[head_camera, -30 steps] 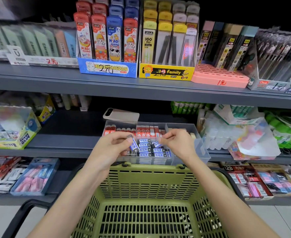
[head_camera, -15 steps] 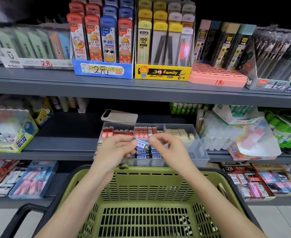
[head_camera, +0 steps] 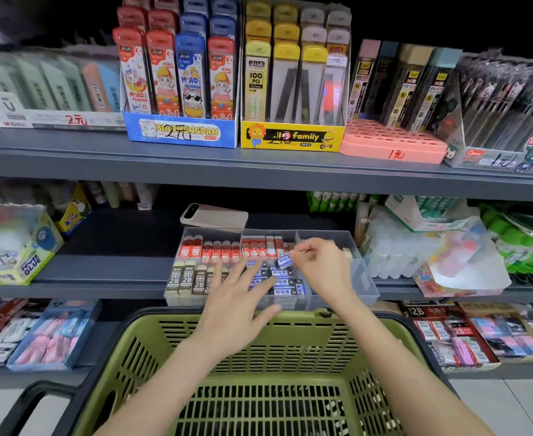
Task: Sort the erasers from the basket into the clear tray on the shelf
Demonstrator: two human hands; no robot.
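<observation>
Clear tray (head_camera: 367,291) is set on the shelf (head_camera: 117,240), erasers (head_camera: 192,248) lined inside. Basket (head_camera: 170,319) is placed at its 6 o'clock, phone (head_camera: 213,216) just behind at 12, glue box (head_camera: 29,262) well apart at 9, bagged packets (head_camera: 466,269) just beside at 3.

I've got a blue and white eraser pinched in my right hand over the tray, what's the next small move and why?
Probably lower the right hand and set the held eraser onto the blue-and-white row in the clear tray's middle section: matching erasers lie just below it, and the left hand is open, holding nothing.
</observation>
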